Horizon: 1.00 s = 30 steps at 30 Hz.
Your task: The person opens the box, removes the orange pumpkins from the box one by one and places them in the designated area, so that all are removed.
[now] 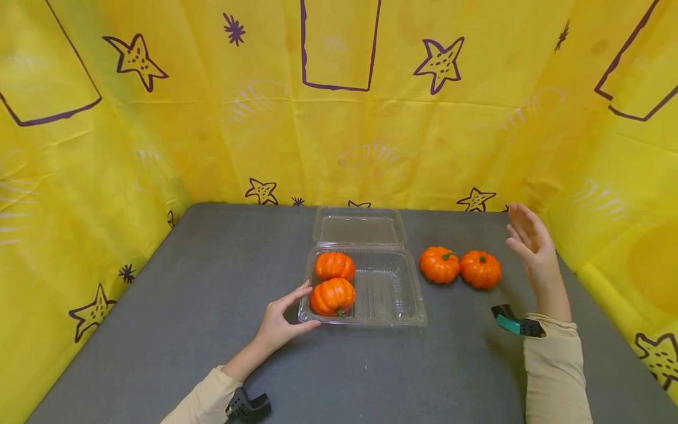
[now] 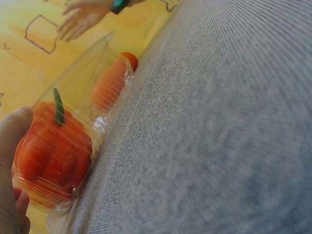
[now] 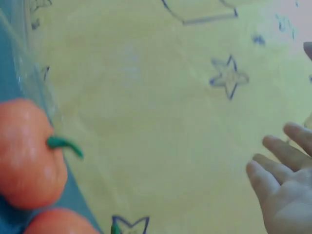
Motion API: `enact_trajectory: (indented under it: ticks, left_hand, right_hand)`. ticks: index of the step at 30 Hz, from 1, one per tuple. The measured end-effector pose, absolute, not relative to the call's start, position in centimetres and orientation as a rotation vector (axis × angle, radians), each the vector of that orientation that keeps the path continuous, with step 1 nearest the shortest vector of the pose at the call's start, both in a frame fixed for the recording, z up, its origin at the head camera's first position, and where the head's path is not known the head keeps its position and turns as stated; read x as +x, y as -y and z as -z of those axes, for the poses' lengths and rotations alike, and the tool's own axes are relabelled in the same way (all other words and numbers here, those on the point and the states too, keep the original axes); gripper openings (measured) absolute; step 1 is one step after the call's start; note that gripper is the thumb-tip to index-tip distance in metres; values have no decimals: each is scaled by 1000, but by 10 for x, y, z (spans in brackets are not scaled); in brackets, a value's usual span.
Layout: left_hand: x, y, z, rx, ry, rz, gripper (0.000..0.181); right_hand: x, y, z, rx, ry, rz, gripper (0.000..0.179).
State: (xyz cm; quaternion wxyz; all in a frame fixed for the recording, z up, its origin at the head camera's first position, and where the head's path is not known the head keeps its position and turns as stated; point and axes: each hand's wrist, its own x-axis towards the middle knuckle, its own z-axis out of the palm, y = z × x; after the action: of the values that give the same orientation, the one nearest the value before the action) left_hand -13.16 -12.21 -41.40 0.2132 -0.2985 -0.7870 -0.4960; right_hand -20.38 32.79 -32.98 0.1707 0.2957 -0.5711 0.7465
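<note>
A clear plastic clamshell container [image 1: 373, 321] lies on the table with its lid [image 1: 360, 227] folded back. Two orange toy pumpkins [image 1: 332, 296] sit one behind the other in its left side. My left hand [image 1: 281, 321] holds the container by its front left corner, thumb at the front edge and fingers along the left side. In the left wrist view, the nearer pumpkin [image 2: 53, 151] shows through the clear wall. To the right of the container, two more pumpkins [image 1: 439, 265] stand side by side. My right hand [image 1: 537, 256] is raised beyond them, fingers extended, holding nothing.
The dark grey table [image 1: 212, 294] is enclosed at the back and sides by a yellow cloth [image 1: 339, 129] printed with starfish. Dark bands [image 1: 516, 324] sit on both wrists over beige sleeves.
</note>
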Motion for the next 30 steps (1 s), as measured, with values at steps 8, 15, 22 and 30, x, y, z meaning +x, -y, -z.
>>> enact_trajectory:
  ticks: [8, 15, 22, 30]
  left_hand:
    - [-129, 124, 412, -810, 2188, 1382, 59]
    - [-130, 123, 413, -832, 2176, 1373, 59]
    - [-130, 123, 411, -814, 2178, 1398, 58]
    - [-129, 122, 413, -824, 2173, 1403, 58]
  right_hand:
    - [-198, -295, 312, 998, 1284, -2152, 66]
    - [-191, -272, 303, 1237, 994, -2179, 85]
    - [-183, -246, 299, 1240, 1315, -1835, 85]
    - [-179, -220, 307, 1260, 1544, -1601, 86]
